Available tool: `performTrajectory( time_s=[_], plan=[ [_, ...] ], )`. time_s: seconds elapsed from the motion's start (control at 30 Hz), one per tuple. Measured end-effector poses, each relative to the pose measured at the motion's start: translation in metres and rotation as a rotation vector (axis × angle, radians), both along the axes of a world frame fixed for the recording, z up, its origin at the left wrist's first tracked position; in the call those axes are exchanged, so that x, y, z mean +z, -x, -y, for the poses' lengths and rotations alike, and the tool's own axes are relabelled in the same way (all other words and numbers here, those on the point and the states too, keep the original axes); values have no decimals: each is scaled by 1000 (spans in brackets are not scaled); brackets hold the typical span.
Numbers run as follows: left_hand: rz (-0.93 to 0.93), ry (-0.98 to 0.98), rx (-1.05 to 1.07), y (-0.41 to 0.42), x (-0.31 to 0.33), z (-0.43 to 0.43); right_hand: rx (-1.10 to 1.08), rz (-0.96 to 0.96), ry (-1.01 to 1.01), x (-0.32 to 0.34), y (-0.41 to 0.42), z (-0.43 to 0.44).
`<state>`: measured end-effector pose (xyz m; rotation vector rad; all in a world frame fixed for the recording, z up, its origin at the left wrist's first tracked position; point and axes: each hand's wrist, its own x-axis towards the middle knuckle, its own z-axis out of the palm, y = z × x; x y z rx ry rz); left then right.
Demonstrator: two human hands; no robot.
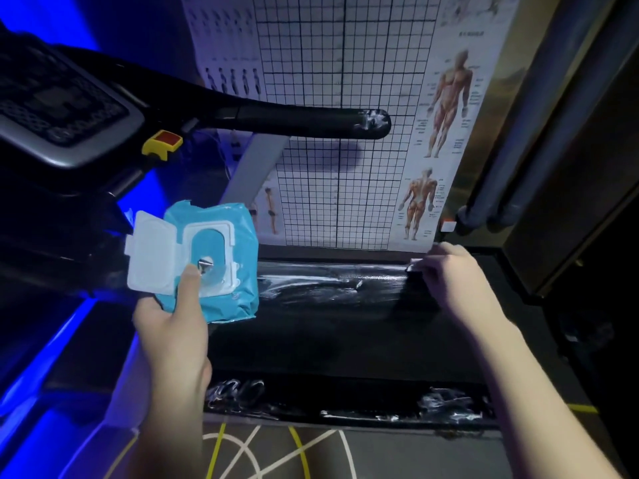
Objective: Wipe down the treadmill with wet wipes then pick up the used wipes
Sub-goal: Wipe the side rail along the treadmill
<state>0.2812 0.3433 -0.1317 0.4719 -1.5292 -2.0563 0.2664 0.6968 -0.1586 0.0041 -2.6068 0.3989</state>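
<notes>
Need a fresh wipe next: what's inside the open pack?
Lid open; a small pale tip shows at the opening by the thumb of the left hand. The pack hides how many wipes remain.

The wipes pack (238, 243) is soft blue plastic film, glossy and crinkled, with a stiff, smooth white plastic lid (152, 250). The handrail (294, 121) is glossy black plastic; the belt (328, 340) is matt black, streaked wet at the far side. The far wall poster (345, 98) is smooth paper.

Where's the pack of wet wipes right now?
In the head view, left of centre: the left hand holds the blue wipes pack, lid flipped open, below the treadmill handrail.
</notes>
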Motion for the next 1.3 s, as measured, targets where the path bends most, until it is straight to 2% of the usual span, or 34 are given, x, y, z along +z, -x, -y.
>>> performTrajectory(
  time_s=[0.07, 0.13, 0.17, 0.23, 0.3, 0.37, 0.47, 0.6, 0.73, 0.9, 0.97, 1.07, 1.3],
  plan=[
    [1, -30, 38, -2, 3, 3, -27, -85, 156, 4, -18, 20],
    [2, -57, 59, -6, 4, 7, -39, -116, 455, 8, -32, 49],
    [2, -70, 72, -8, 4, 8, -35, -116, 675, 9, -37, 67],
    [-6, -83, 94, -13, 3, 13, 28, -43, 1252, 7, -44, 106],
    [-22, -68, 136, -18, 1, 20, 130, 158, 1725, -1, -48, 144],
    [-43, -52, 181, -22, -4, 33, 222, 357, 1895, -12, -52, 172],
    [-32, -31, 255, -28, -7, 61, 315, 533, 1989, -20, -52, 196],
    [-13, -6, 353, -44, -8, 100, 442, 712, 2025, -19, -48, 227],
    [-5, -8, 393, -64, -11, 135, 497, 794, 2056, -24, -47, 269],
    [34, -40, 470, -74, -16, 193, 305, 656, 1834, -47, -44, 335],
    [55, -39, 469, -75, -18, 219, 292, 646, 1740, -53, -43, 362],
    [89, -30, 458, -80, -25, 260, 290, 673, 1580, -70, -45, 405],
    [197, 34, 462, -107, -51, 381, 116, 844, 1147, -146, -66, 495]
  ],
)
